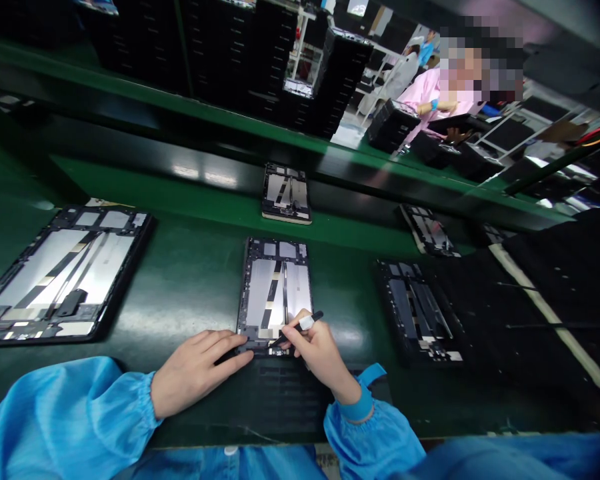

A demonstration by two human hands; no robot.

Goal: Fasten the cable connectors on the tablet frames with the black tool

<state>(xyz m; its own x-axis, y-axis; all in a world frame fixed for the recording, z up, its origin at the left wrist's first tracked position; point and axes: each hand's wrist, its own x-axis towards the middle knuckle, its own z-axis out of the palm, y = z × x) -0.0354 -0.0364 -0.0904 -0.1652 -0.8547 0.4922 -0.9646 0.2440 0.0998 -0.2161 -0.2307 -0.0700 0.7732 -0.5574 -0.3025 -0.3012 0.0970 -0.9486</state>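
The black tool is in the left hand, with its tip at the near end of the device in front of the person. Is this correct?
Not the left hand: the head view shows the right hand holding the black tool. The rest stands.

Left sleeve (75,413): blue, it is slanting up from the lower left, its cuff gathering at my wrist.
Left hand (193,370): I am resting it palm down, its fingers pointing inward and slightly forward.
Left thumb (237,364): it is lying straight, a gap showing between it and my forefinger.
Right sleeve (375,440): also blue, it is ending short of my wrist.
Wristband (357,405): I am wearing it on my right wrist, its loose end sticking outward.
Right hand (325,350): I am angling it forward and inward, thumb and forefinger pinching pen-style.
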